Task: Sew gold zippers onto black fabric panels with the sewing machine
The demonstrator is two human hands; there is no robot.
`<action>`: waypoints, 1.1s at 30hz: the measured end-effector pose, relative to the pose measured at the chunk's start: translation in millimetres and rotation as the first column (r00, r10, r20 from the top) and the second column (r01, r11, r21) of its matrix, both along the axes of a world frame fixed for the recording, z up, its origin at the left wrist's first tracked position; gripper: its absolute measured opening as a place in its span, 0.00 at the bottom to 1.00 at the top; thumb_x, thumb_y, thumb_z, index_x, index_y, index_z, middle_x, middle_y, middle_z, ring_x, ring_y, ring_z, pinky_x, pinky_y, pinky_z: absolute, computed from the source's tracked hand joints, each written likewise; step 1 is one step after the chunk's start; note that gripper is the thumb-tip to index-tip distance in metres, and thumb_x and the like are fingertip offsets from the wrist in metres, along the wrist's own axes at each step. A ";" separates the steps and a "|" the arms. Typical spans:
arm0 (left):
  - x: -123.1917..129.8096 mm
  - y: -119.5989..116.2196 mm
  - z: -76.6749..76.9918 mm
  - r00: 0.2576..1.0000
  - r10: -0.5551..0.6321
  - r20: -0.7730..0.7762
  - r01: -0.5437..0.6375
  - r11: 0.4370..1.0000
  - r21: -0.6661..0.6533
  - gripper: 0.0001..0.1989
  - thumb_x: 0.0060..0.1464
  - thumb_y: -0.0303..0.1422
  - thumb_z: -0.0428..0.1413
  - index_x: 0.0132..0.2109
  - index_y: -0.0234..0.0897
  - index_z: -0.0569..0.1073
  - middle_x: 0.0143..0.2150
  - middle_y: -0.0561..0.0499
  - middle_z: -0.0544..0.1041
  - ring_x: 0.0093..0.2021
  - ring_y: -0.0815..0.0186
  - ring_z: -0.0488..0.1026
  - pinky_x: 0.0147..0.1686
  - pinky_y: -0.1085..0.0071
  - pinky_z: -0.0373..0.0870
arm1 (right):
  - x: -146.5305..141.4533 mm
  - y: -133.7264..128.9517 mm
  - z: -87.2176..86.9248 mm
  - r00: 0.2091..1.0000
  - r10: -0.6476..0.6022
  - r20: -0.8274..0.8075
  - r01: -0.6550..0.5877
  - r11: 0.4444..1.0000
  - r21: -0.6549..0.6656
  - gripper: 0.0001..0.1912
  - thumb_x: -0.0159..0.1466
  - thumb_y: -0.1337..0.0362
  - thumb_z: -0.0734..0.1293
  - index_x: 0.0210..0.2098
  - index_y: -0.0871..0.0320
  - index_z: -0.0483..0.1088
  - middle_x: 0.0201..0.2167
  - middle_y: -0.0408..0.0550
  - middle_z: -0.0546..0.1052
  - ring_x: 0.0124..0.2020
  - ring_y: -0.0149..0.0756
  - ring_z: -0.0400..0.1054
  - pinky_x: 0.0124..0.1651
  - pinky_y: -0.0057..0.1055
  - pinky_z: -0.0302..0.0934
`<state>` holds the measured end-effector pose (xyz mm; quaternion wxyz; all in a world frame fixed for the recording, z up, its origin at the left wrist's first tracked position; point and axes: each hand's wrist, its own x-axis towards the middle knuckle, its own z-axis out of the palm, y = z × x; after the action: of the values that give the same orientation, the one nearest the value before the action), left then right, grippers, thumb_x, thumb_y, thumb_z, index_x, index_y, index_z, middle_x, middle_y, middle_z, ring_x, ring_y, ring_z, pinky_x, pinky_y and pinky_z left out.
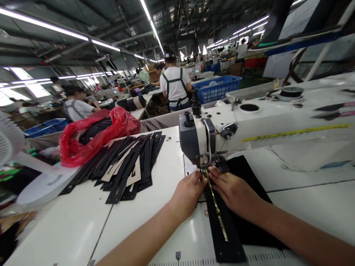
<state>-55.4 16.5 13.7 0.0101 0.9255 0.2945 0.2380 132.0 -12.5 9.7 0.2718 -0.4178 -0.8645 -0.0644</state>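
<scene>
A black strip [213,218] with a gold-toothed zipper [215,203] along its middle lies lengthwise under the sewing machine [203,138], its far end at the presser foot. The zipper's gold slider sits partway along the teeth. My left hand [188,192] is closed at the strip's left edge, fingers curled close to the foot. On the other side, my right hand [235,190] lies with fingers stretched out flat, tips beside the zipper teeth. A wider black fabric piece [249,175] spreads beneath my right hand and wrist. The needle point is hard to make out.
A fanned pile of black strips [133,162] with slots lies left on the white table [144,218]. Behind it sits a red plastic bag [80,147] holding dark pieces. A white fan [47,181] stands at far left. Co-workers and a blue basket [219,88] are beyond.
</scene>
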 end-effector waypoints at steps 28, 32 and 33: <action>-8.9 -31.1 17.0 0.998 -0.013 -0.054 0.001 0.976 -0.218 0.23 0.49 0.38 0.61 0.53 0.44 0.68 0.57 0.50 0.68 0.57 0.56 0.63 0.59 0.51 0.54 | 1.2 -65.2 26.4 0.997 -0.082 0.010 0.078 0.901 -0.426 0.23 0.56 0.69 0.60 0.52 0.62 0.64 0.54 0.57 0.63 0.56 0.44 0.57 0.58 0.45 0.54; -6.0 -41.9 6.4 1.000 -0.007 -0.018 0.003 0.983 -0.182 0.22 0.50 0.36 0.59 0.53 0.42 0.68 0.58 0.50 0.67 0.59 0.56 0.62 0.61 0.53 0.52 | 6.9 -70.8 15.7 0.997 -0.073 0.030 0.078 0.921 -0.381 0.25 0.58 0.66 0.61 0.56 0.58 0.63 0.58 0.56 0.62 0.58 0.44 0.56 0.58 0.45 0.56; -5.2 -44.4 3.7 1.000 -0.003 -0.007 0.002 0.986 -0.168 0.21 0.51 0.34 0.58 0.53 0.40 0.68 0.58 0.49 0.68 0.58 0.57 0.63 0.61 0.56 0.53 | 7.0 -70.0 13.6 0.996 -0.083 0.040 0.092 0.933 -0.347 0.24 0.59 0.65 0.62 0.55 0.58 0.64 0.57 0.55 0.63 0.57 0.45 0.58 0.57 0.46 0.57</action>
<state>-60.6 -27.8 17.4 0.0872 0.9226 0.3122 0.2089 139.0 -82.6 23.4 0.1798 -0.4966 -0.8461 0.0724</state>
